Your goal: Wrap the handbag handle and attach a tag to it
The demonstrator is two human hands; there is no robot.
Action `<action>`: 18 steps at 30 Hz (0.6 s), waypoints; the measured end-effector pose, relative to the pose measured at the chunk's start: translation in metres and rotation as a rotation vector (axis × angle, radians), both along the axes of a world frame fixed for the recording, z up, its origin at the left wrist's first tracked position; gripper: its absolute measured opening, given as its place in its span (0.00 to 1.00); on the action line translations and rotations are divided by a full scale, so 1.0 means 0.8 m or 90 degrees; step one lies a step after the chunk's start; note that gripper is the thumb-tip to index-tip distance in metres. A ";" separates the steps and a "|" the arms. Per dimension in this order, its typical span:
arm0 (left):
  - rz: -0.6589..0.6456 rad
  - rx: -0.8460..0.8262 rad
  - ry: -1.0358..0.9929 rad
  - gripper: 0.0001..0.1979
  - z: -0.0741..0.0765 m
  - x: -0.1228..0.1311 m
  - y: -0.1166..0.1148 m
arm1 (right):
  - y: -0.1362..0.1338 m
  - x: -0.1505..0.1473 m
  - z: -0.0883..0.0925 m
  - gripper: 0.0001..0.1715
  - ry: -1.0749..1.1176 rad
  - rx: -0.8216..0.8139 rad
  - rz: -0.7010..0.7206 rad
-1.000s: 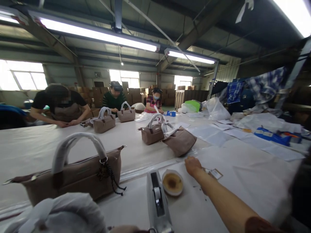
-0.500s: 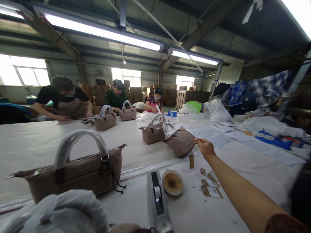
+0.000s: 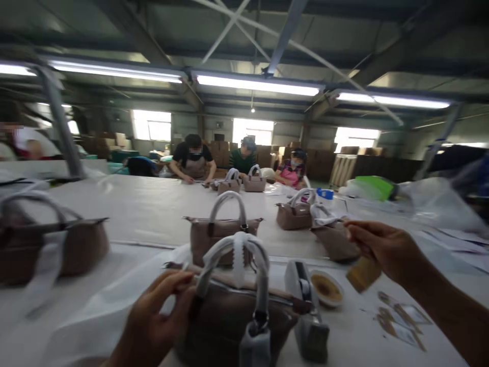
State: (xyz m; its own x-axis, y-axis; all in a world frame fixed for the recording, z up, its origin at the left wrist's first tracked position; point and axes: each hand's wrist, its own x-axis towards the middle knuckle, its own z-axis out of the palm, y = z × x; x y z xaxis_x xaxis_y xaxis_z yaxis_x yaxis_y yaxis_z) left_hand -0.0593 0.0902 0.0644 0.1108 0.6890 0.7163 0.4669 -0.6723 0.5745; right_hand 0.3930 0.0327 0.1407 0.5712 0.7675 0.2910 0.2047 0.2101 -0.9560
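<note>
Right in front of me stands a taupe handbag (image 3: pixel 225 318) with wrapped handles and a white paper strip on them. My left hand (image 3: pixel 160 311) is closed on its left top corner, thumb and fingers together near the zip end. My right hand (image 3: pixel 385 250) is raised to the right of the bag, fingertips pinched, with a brown hang tag (image 3: pixel 362 274) just below the fingers. How the tag is held is blurred. More hang tags (image 3: pixel 401 318) lie on the table under that hand. Beside the bag is a grey tape dispenser (image 3: pixel 311 336).
Next to the dispenser sits a round dish (image 3: pixel 326 288) with brownish contents. Other taupe handbags stand behind (image 3: pixel 225 229), at the left (image 3: pixel 53 250) and farther back right (image 3: pixel 294 215). Several people work across the white table (image 3: pixel 153 204). Plastic wrapping (image 3: pixel 446 209) lies at right.
My view has turned left. The near handbag has come fully into sight with my left hand on it. My right hand has drawn back closer, bringing the tag along.
</note>
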 end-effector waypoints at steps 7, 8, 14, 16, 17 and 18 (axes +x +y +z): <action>-0.214 -0.258 -0.003 0.19 0.006 -0.002 0.029 | -0.051 -0.263 -0.078 0.24 -0.201 -0.221 0.209; -0.242 -0.269 -0.015 0.20 0.004 -0.002 0.031 | -0.047 -0.286 -0.089 0.24 -0.264 -0.222 0.205; -0.340 -0.370 -0.063 0.21 0.004 -0.022 0.043 | 0.000 -0.346 -0.091 0.21 -0.680 -0.373 0.104; -0.350 -0.394 -0.065 0.23 0.005 -0.028 0.046 | 0.011 -0.361 -0.079 0.22 -0.730 -0.392 0.122; -0.357 -0.398 -0.065 0.23 0.005 -0.031 0.047 | 0.017 -0.369 -0.075 0.21 -0.727 -0.383 0.143; -0.370 -0.397 -0.061 0.23 0.005 -0.033 0.047 | 0.022 -0.376 -0.072 0.20 -0.707 -0.371 0.162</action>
State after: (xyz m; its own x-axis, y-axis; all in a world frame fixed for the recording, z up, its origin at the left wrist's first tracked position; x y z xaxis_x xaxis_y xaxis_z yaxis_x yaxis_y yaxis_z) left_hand -0.0859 0.1277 0.0685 0.5265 0.8127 0.2495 0.0767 -0.3377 0.9381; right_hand 0.0920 0.0500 0.0827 0.0582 0.9931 0.1013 0.9645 -0.0298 -0.2623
